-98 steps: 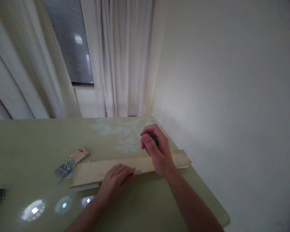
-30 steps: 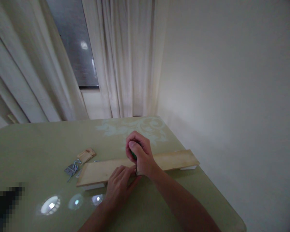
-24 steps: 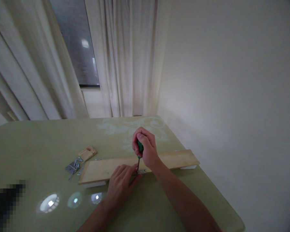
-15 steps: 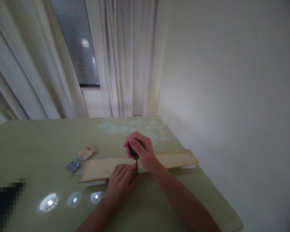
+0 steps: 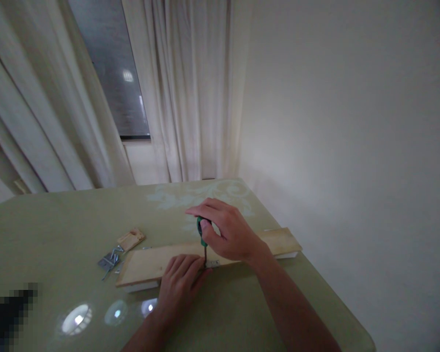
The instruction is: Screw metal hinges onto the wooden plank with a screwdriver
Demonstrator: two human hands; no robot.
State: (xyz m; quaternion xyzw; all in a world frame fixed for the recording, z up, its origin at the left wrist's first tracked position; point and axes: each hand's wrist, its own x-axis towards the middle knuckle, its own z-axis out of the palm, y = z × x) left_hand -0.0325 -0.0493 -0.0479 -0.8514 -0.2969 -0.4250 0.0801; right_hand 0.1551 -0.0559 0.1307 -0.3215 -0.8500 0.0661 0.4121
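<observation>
A long pale wooden board [image 5: 146, 265] lies across the green table [image 5: 58, 230]. My right hand [image 5: 229, 233] is closed round a green-handled screwdriver [image 5: 202, 235], held upright with its tip at a small metal bracket [image 5: 212, 263] on the board's near edge. My left hand [image 5: 179, 286] rests on the board's near edge just left of the bracket, fingers curled beside the tip; what its fingertips pinch, if anything, is hidden.
Left of the board lie several loose metal brackets and screws [image 5: 109, 259] and a small wooden piece [image 5: 131, 239]. The table's right edge drops off next to a bare wall [image 5: 351, 146]. Curtains [image 5: 190, 88] and a dark window stand behind.
My right hand has turned on the screwdriver handle, its fingers now spread more to the left. The left hand and the board stay put.
</observation>
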